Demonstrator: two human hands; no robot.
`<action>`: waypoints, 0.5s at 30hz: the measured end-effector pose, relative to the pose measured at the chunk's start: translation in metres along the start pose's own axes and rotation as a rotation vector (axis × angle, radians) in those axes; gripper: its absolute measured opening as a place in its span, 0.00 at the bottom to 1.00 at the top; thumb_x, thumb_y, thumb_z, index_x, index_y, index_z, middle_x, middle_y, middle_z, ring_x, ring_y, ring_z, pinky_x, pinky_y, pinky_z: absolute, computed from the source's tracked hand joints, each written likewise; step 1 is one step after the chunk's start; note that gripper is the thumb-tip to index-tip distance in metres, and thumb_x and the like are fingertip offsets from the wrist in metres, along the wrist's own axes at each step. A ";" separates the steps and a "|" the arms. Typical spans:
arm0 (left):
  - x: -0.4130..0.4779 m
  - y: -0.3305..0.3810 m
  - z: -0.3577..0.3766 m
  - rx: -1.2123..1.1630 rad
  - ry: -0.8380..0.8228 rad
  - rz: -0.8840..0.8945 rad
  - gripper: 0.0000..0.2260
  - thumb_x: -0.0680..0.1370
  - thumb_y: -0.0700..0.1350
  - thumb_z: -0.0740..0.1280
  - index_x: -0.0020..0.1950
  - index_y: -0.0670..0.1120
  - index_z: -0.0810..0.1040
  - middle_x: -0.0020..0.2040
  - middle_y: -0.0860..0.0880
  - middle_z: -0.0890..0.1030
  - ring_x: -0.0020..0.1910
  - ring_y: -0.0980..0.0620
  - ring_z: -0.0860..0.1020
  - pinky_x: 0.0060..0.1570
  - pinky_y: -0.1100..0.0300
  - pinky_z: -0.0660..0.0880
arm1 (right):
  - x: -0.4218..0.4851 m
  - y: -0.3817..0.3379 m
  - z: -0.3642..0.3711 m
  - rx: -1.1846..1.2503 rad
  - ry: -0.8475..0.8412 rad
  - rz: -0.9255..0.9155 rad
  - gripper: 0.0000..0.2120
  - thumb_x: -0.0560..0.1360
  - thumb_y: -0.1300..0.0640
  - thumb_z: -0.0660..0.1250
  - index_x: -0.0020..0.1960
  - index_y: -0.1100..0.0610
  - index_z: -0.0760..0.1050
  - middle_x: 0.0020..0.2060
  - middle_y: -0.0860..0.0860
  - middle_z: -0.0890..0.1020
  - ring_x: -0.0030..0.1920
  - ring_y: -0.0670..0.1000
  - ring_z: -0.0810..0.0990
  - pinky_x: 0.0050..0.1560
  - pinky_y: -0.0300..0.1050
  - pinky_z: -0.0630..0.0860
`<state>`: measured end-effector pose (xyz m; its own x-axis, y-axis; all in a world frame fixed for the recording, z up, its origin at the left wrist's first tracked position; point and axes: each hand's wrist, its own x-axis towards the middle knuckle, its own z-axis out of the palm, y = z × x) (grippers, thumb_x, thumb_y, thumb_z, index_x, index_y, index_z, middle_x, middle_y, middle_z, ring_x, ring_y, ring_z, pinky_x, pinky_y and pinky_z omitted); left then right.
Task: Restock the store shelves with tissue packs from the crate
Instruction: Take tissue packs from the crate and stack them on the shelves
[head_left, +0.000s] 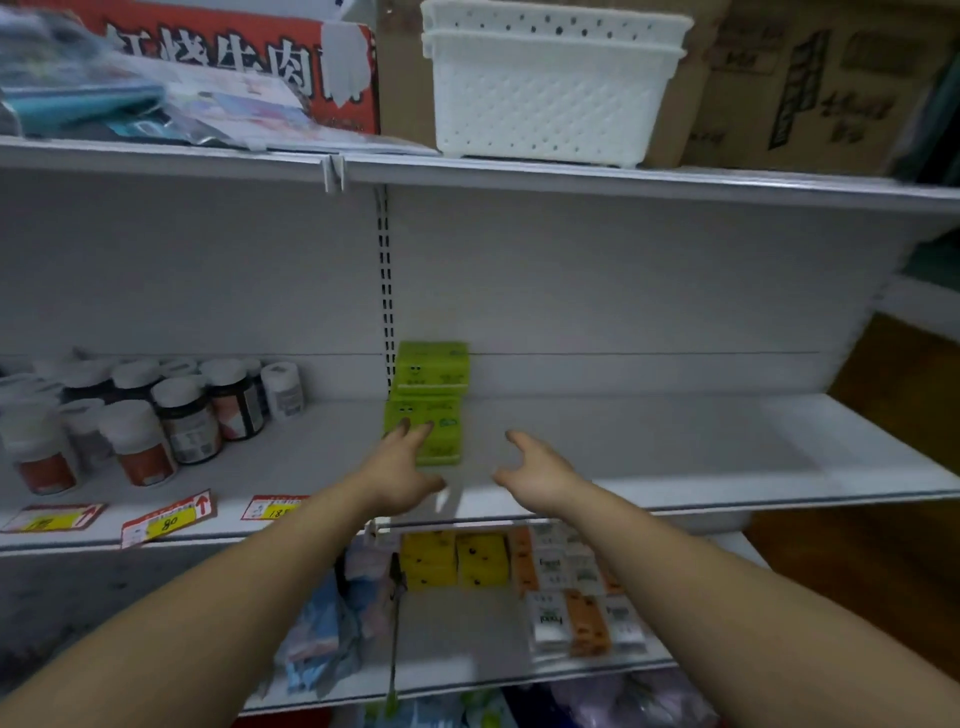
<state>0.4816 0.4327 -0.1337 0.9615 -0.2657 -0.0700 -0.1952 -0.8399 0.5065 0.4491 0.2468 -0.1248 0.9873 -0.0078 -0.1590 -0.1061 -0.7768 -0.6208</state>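
- The left forearm (208, 597) and right forearm (727, 571), both bare, reach in from the bottom corners toward the shelves.
- Under them runs a white metal lower shelf (457, 634). It holds square yellow packs (452, 558) near the middle, flat orange and white packs (582, 608) to their right, and crumpled blue-and-white packets (322, 639) to their left.
- The left hand (402, 467) is released, its straight fingers touching the front face of the nearer bright green tissue pack (436, 436).
- The right hand (540, 470) hangs just right of that pack, fingers spread and loosely curved, grasping nothing.
- The nearer pack lies on the white middle shelf (675, 447), beside the slotted upright.
- A second bright green tissue pack (431, 366) shows directly above it against the back panel; whether it is stacked on it or stands behind it cannot be told.
- Red-and-yellow price tags (166, 519) lie along the middle shelf's front edge at left.
- Behind the tags cluster white-capped bottles (176, 421), some dark, some white with orange labels.
- On the top shelf stand two nested white perforated plastic baskets (545, 98), with brown cardboard boxes (810, 88) behind and to the right, and a red carton with white characters (234, 57) at left.
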 end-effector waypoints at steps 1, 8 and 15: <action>-0.003 0.013 0.001 0.003 -0.016 0.035 0.37 0.75 0.50 0.68 0.77 0.50 0.50 0.78 0.44 0.46 0.77 0.45 0.50 0.73 0.57 0.53 | -0.012 0.003 -0.007 -0.023 0.002 0.007 0.30 0.79 0.52 0.61 0.77 0.54 0.53 0.75 0.53 0.60 0.68 0.55 0.70 0.60 0.42 0.68; -0.046 0.118 0.037 0.041 -0.142 0.287 0.34 0.76 0.51 0.66 0.77 0.49 0.52 0.78 0.44 0.49 0.77 0.48 0.50 0.72 0.58 0.51 | -0.111 0.072 -0.057 -0.139 0.082 0.135 0.30 0.79 0.48 0.61 0.77 0.55 0.55 0.76 0.53 0.59 0.74 0.54 0.61 0.70 0.45 0.62; -0.110 0.221 0.119 0.070 -0.265 0.362 0.33 0.77 0.52 0.65 0.77 0.47 0.54 0.78 0.45 0.52 0.76 0.49 0.52 0.73 0.58 0.53 | -0.242 0.195 -0.108 -0.209 0.078 0.284 0.29 0.78 0.48 0.62 0.75 0.56 0.59 0.74 0.55 0.63 0.71 0.55 0.65 0.67 0.45 0.65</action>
<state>0.3098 0.2195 -0.1163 0.7480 -0.6526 -0.1208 -0.5312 -0.6978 0.4804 0.2027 0.0291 -0.1244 0.9287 -0.2840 -0.2384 -0.3592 -0.8485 -0.3886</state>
